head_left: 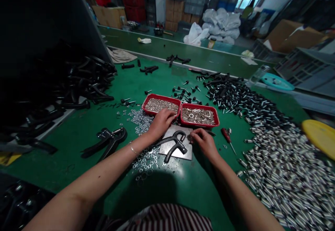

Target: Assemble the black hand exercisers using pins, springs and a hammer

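Observation:
My left hand (162,121) reaches over the front edge of the left red tray (146,111), which holds small metal parts; its fingertips are pinched together, and what is between them is too small to name. My right hand (202,138) is beside the metal plate (171,130), thumb and fingers pressed together on something small and dark that I cannot make out. Between the hands, a black hand grip with a spring (176,141) lies on the plate. The right red tray (217,120), full of small metal pins, touches the left one.
Washers (145,163) are scattered left of the plate. Another black grip (111,141) lies farther left. A red screwdriver (227,136), a heap of springs (285,175) and black-headed bolts (235,93) are on the right. A dark bin (83,25) of black handles stands left.

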`<state>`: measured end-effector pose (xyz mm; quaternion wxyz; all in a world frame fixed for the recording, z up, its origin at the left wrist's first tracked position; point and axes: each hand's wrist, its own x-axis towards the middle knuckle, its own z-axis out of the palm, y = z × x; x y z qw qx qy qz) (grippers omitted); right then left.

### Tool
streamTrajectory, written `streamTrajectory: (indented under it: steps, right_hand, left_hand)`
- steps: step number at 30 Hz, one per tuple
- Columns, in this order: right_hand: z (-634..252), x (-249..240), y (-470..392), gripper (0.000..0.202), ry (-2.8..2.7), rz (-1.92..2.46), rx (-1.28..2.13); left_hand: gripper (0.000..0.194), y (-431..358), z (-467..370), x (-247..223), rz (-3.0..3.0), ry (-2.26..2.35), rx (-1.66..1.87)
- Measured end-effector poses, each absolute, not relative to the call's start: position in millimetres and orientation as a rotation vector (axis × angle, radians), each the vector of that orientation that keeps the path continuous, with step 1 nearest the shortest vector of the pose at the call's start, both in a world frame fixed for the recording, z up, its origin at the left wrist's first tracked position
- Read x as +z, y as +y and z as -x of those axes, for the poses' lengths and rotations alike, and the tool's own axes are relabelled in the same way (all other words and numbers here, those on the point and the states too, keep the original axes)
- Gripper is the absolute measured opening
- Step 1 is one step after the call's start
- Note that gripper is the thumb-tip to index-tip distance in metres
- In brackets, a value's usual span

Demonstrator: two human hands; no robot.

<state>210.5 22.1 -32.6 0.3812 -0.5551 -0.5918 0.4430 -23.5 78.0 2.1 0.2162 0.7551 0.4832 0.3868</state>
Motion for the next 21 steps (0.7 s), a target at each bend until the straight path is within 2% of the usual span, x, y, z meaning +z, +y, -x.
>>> streamTrajectory:
  steps: [4, 9, 16, 21]
  right_hand:
    - [-205.6, -34.5, 24.9, 0.024, -1.567, 1.495, 1.132]
    - [-197.5, -29.7, 27.4, 0.025, -1.790, 1.557, 0.949]
    - [-184.2, -11.2, 33.4, 0.017, -2.240, 1.672, 0.495]
    - [-188.9, -7.8, 38.3, 0.016, -2.246, 1.711, 0.516]
  left_hand:
    - [0.020, 41.2, 63.2, -8.4, -1.584, 1.408, 1.117]
    - [0.028, 14.6, 81.3, -13.3, -1.371, 1.493, 1.101]
    - [0.018, 7.3, 49.2, -6.9, -1.606, 1.432, 0.964]
    - [0.015, 10.6, 25.2, -12.8, -1.816, 1.383, 0.958]
